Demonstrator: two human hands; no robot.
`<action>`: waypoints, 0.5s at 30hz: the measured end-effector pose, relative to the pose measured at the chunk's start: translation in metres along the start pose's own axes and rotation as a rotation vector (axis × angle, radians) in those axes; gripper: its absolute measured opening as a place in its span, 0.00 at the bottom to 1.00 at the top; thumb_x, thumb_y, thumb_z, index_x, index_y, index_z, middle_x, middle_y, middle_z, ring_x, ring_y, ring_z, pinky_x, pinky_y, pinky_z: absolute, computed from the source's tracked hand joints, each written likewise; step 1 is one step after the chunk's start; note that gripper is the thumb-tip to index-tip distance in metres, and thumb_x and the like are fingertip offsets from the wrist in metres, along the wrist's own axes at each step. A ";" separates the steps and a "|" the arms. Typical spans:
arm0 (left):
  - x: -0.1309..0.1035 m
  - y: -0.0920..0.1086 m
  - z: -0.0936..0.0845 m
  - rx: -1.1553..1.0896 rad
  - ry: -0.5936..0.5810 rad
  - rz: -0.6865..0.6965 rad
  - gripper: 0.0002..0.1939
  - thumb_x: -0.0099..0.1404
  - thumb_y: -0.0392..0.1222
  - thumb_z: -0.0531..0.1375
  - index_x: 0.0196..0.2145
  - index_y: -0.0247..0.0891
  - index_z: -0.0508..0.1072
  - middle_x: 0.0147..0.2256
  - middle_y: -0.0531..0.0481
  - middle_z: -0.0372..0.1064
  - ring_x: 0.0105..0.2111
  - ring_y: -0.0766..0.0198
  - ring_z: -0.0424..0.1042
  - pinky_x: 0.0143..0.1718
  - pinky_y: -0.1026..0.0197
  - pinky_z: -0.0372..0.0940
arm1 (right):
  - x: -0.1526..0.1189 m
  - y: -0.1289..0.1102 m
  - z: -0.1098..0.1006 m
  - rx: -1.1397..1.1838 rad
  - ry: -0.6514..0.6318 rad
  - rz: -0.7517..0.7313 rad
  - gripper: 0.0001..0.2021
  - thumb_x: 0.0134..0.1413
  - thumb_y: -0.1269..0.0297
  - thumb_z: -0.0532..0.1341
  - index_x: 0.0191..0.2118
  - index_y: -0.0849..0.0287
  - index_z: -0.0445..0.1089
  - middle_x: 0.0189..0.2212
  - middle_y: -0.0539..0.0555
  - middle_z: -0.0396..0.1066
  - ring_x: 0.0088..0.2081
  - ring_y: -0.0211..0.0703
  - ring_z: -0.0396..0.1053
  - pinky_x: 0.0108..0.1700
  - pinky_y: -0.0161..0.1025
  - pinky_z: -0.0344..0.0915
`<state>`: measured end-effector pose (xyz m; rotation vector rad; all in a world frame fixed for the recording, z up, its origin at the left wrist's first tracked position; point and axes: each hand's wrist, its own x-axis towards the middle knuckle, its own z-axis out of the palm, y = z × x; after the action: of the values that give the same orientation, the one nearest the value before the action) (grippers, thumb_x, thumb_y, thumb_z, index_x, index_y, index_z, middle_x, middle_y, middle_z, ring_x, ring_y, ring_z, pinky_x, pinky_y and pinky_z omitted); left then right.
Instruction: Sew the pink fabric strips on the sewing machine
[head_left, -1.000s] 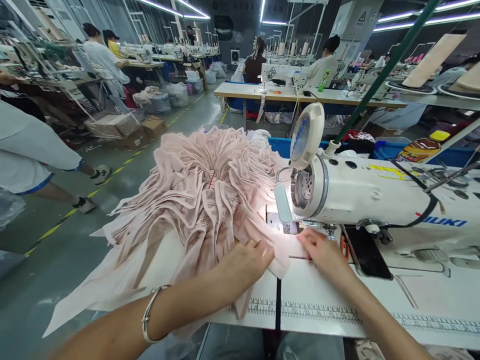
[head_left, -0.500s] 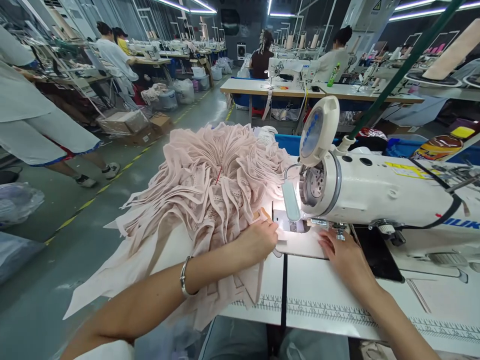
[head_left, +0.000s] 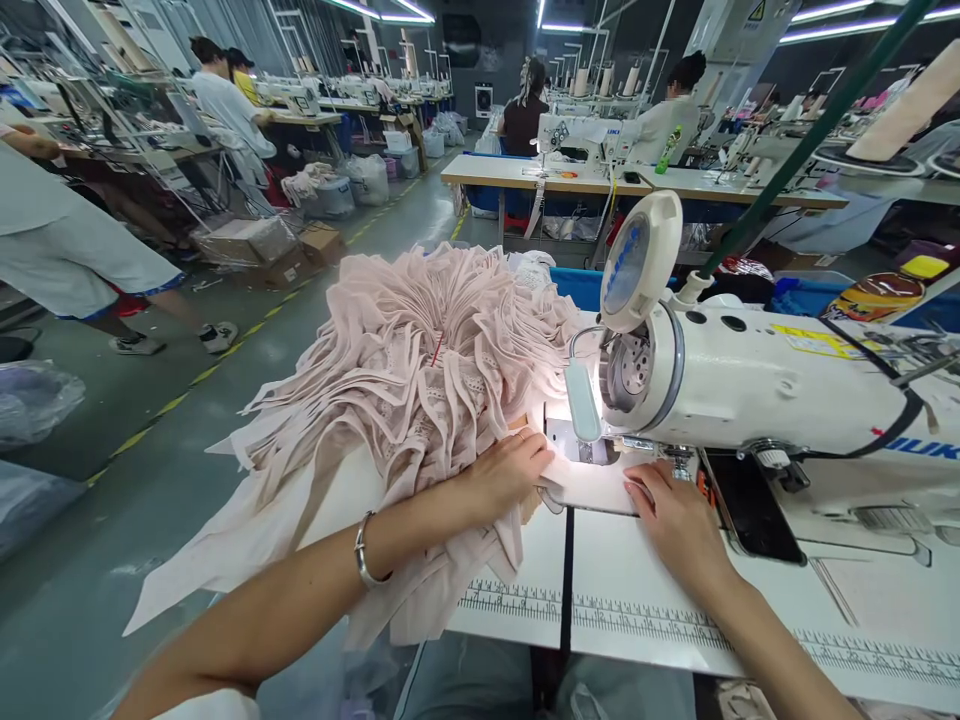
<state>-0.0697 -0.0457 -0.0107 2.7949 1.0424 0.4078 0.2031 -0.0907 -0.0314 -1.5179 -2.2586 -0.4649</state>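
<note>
Both hands flat on pink piece point(head_left: 592, 480) under the needle: left hand point(head_left: 510, 470) fingers spread pinning its edge, right hand point(head_left: 675, 515) steadying opposite, fabric pile point(head_left: 405, 380) just behind left fingers for reach.

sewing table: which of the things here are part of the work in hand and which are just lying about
In use:
- left hand pressing the pink fabric piece
- right hand flat beside it
- sewing machine, lamp lit
- pink fabric pile

Lying about:
- black phone
- cardboard boxes on the floor
- green bottle on the far table
</note>
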 end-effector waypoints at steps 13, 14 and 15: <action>-0.033 0.011 -0.009 0.558 -0.178 -0.003 0.26 0.60 0.27 0.59 0.57 0.32 0.69 0.57 0.36 0.66 0.51 0.52 0.69 0.45 0.55 0.67 | -0.002 -0.002 -0.002 -0.009 -0.065 0.035 0.14 0.66 0.63 0.49 0.36 0.57 0.71 0.30 0.55 0.73 0.26 0.44 0.65 0.33 0.41 0.60; -0.027 0.009 -0.012 0.544 -0.178 0.039 0.21 0.61 0.26 0.58 0.52 0.33 0.72 0.53 0.38 0.69 0.49 0.53 0.70 0.44 0.55 0.67 | -0.002 -0.002 -0.003 -0.004 -0.072 0.040 0.14 0.66 0.62 0.49 0.37 0.57 0.72 0.30 0.55 0.73 0.26 0.45 0.66 0.33 0.41 0.60; -0.021 0.008 -0.014 0.531 -0.171 0.094 0.17 0.63 0.25 0.56 0.48 0.34 0.74 0.49 0.39 0.72 0.47 0.54 0.70 0.44 0.55 0.67 | -0.002 -0.002 -0.003 -0.002 -0.079 0.046 0.15 0.67 0.62 0.49 0.37 0.58 0.72 0.30 0.56 0.73 0.27 0.45 0.66 0.33 0.42 0.61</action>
<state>-0.0835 -0.0651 0.0002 3.2692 1.1157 -0.1259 0.2024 -0.0946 -0.0301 -1.6117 -2.2776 -0.4011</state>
